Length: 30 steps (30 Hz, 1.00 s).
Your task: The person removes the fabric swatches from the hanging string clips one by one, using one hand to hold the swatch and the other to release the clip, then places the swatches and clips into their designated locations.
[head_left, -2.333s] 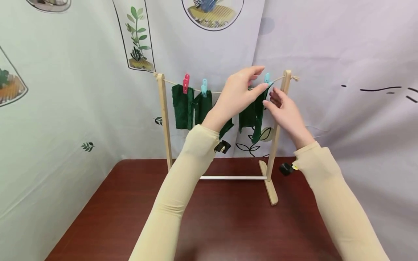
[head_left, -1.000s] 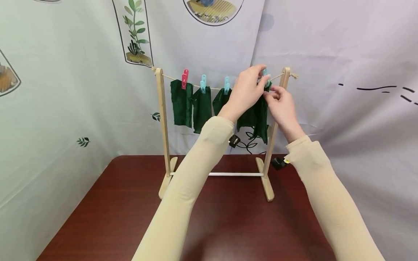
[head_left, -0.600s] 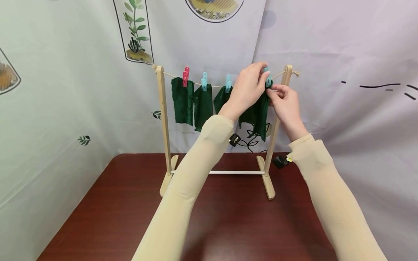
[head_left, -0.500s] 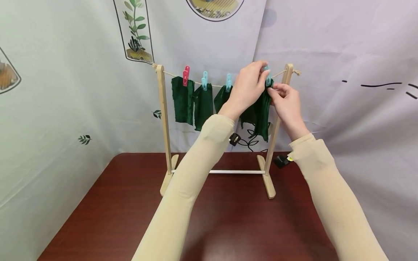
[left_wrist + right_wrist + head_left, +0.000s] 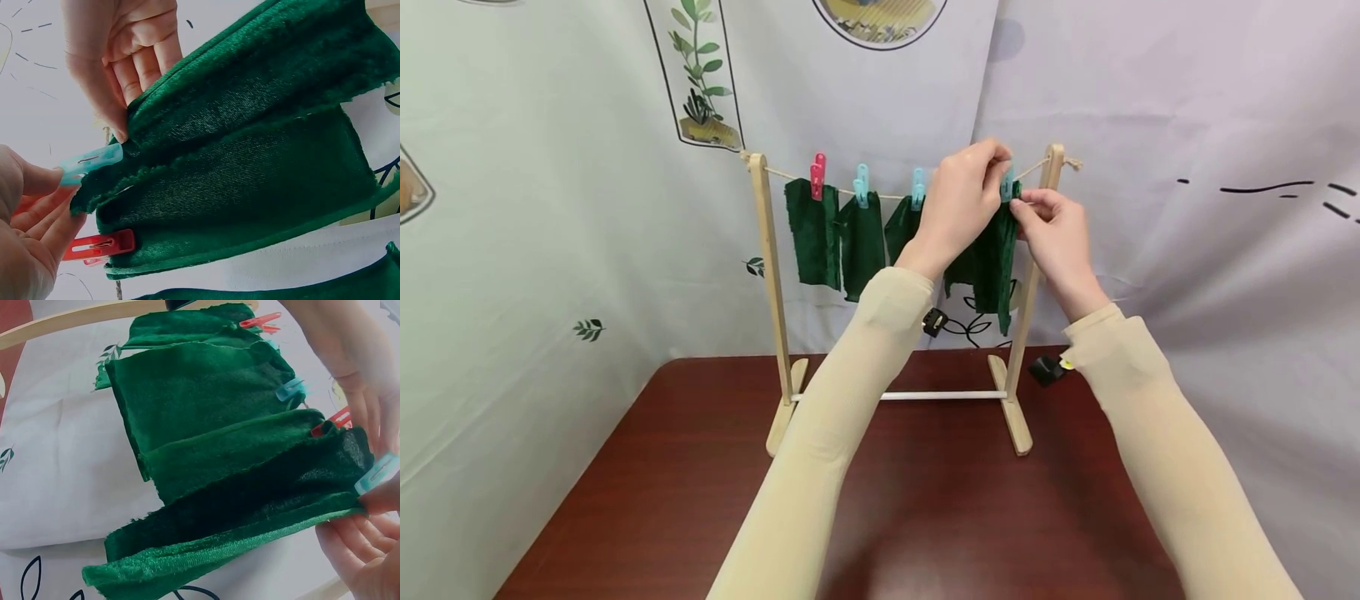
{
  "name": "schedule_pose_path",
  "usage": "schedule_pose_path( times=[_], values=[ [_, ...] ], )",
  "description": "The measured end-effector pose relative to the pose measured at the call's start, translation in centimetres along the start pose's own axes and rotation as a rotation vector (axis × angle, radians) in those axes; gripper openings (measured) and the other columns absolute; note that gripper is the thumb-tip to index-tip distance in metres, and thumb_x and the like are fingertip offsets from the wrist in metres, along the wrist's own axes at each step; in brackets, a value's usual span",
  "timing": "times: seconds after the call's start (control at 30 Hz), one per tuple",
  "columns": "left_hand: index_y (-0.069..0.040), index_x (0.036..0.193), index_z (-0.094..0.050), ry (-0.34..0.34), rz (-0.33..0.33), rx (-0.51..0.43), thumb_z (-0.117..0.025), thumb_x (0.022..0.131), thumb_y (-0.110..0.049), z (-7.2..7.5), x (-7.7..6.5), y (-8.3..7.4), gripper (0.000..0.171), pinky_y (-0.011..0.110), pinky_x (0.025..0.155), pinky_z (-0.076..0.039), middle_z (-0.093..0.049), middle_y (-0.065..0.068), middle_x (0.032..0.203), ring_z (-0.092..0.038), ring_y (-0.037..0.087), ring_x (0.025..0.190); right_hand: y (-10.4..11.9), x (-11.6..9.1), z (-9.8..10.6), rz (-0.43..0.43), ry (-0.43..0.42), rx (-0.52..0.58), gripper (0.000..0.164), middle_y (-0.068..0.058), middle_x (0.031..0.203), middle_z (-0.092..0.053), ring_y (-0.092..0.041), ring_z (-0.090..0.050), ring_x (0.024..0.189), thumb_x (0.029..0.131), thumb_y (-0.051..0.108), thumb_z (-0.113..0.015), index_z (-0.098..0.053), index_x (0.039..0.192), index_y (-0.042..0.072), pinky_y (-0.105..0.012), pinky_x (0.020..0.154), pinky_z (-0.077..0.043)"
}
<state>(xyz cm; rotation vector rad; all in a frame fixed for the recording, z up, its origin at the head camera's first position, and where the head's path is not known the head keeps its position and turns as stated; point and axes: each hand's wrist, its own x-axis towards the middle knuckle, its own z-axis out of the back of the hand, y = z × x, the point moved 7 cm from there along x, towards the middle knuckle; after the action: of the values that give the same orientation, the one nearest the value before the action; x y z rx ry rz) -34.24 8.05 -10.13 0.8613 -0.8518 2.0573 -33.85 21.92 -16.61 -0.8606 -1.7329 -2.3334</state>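
Note:
My left hand (image 5: 957, 202) grips a light blue clothespin (image 5: 94, 162) at the right end of the rope line, between thumb and fingers. With thumb and fingertips my right hand (image 5: 1058, 237) pinches the top edge of a dark green cloth (image 5: 997, 258), just beside that clothespin. The cloth hangs down in a lengthwise fold. A red clothespin (image 5: 103, 245) clips a neighbouring green piece next to it; my left hand hides it in the head view. Whether the blue clothespin's tip bites the cloth fully is unclear.
A wooden rack with a right post (image 5: 1024, 325) and a left post (image 5: 769, 275) stands on the dark red table (image 5: 925, 500). More green cloths (image 5: 814, 242) hang from a pink-red clothespin (image 5: 817, 177) and blue clothespins (image 5: 861, 185). A printed white curtain hangs behind.
At first the right hand was apart from the cloth; it has come in and now pinches its edge. The left hand has settled on the blue clothespin. The last half second shows little movement.

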Motion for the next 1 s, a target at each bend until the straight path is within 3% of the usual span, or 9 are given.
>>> schedule_pose_path(
  times=[0.2, 0.43, 0.57, 0.77, 1.0],
  values=[
    [-0.004, 0.116, -0.069, -0.074, -0.044, -0.001, -0.052, 0.106, -0.014, 1.0, 0.0, -0.5, 0.022, 0.016, 0.085, -0.049, -0.071, 0.007, 0.112, -0.066, 0.015, 0.094, 0.3, 0.0, 0.1, 0.008, 0.000, -0.001, 0.035, 0.001, 0.096, -0.070, -0.004, -0.066, 0.072, 0.099, 0.027, -0.065, -0.066, 0.121, -0.001, -0.021, 0.077, -0.057],
    [0.001, 0.115, -0.070, -0.284, -0.194, -0.042, -0.056, 0.104, -0.011, 3.2, -0.5, -1.8, 0.021, 0.013, 0.085, -0.049, -0.072, 0.010, 0.109, -0.069, 0.018, 0.093, 0.6, -0.1, 0.0, 0.028, 0.003, -0.018, 0.036, 0.003, 0.095, -0.070, -0.005, -0.065, 0.073, 0.099, 0.029, -0.065, -0.067, 0.121, 0.001, -0.023, 0.080, -0.056],
    [0.003, 0.115, -0.070, -0.347, -0.241, -0.065, -0.057, 0.103, -0.009, 4.5, -0.8, -2.6, 0.021, 0.011, 0.088, -0.047, -0.072, 0.012, 0.109, -0.069, 0.018, 0.096, 0.9, -0.1, -0.2, 0.035, 0.012, -0.025, 0.035, 0.004, 0.093, -0.070, -0.006, -0.065, 0.074, 0.099, 0.030, -0.065, -0.068, 0.120, 0.001, -0.026, 0.082, -0.057],
    [0.002, 0.116, -0.070, -0.340, -0.236, -0.073, -0.058, 0.103, -0.009, 5.2, -1.0, -3.0, 0.021, 0.011, 0.088, -0.046, -0.071, 0.011, 0.111, -0.068, 0.017, 0.098, 1.1, -0.1, -0.2, 0.045, 0.012, -0.016, 0.036, 0.006, 0.091, -0.069, -0.006, -0.065, 0.072, 0.100, 0.029, -0.065, -0.067, 0.120, 0.000, -0.024, 0.080, -0.057],
    [0.005, 0.123, -0.064, -0.249, -0.209, -0.090, -0.057, 0.104, -0.011, 6.1, -2.1, -2.3, 0.027, 0.012, 0.090, -0.047, -0.067, 0.014, 0.110, -0.066, 0.020, 0.102, 0.8, -0.5, 0.7, 0.038, 0.014, 0.037, 0.031, 0.009, 0.087, -0.068, -0.004, -0.064, 0.069, 0.099, 0.025, -0.066, -0.067, 0.117, 0.000, -0.016, 0.072, -0.055]
  ],
)
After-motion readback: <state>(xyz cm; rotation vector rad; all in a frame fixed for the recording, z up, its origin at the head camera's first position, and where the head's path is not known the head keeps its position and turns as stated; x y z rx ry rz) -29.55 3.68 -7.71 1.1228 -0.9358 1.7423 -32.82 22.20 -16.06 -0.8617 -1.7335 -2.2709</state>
